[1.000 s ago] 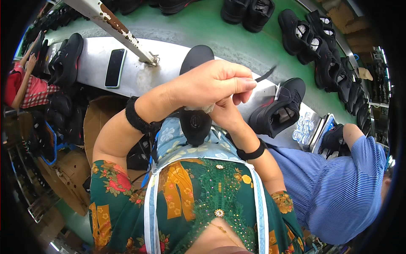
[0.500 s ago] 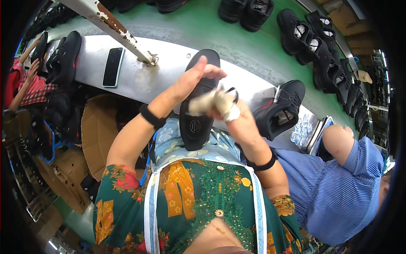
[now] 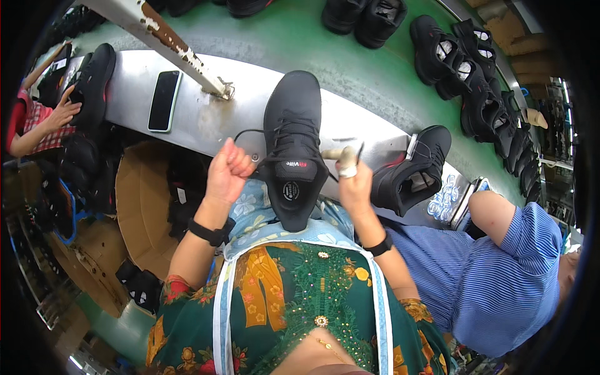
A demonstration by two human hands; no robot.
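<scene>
A black sneaker [image 3: 294, 144] rests with its toe on the metal bench edge and its heel toward my lap, opening facing me. Its black shoelace [image 3: 252, 131] stretches out to both sides from the tongue. My left hand [image 3: 228, 172] is closed at the shoe's left, fingers curled on one end of the lace. On the right, my right hand [image 3: 353, 184] grips the other end, a dark tip sticking up past its fingers. Pale covers wrap some of its fingers, one of them blurred.
A phone [image 3: 165, 101] lies left on the metal bench [image 3: 206, 122], beside a rusty post [image 3: 169, 44]. Another black sneaker [image 3: 415, 169] stands right, near a person in blue stripes [image 3: 494, 275]. At far left, a person's hand [image 3: 62, 114] touches a shoe. More shoes sit on the green surface [image 3: 275, 37].
My hands have moved apart from over the shoe to either side, drawing the lace ends outward. The shoe's upper and tongue now show. The person at left has reached onto a shoe.
</scene>
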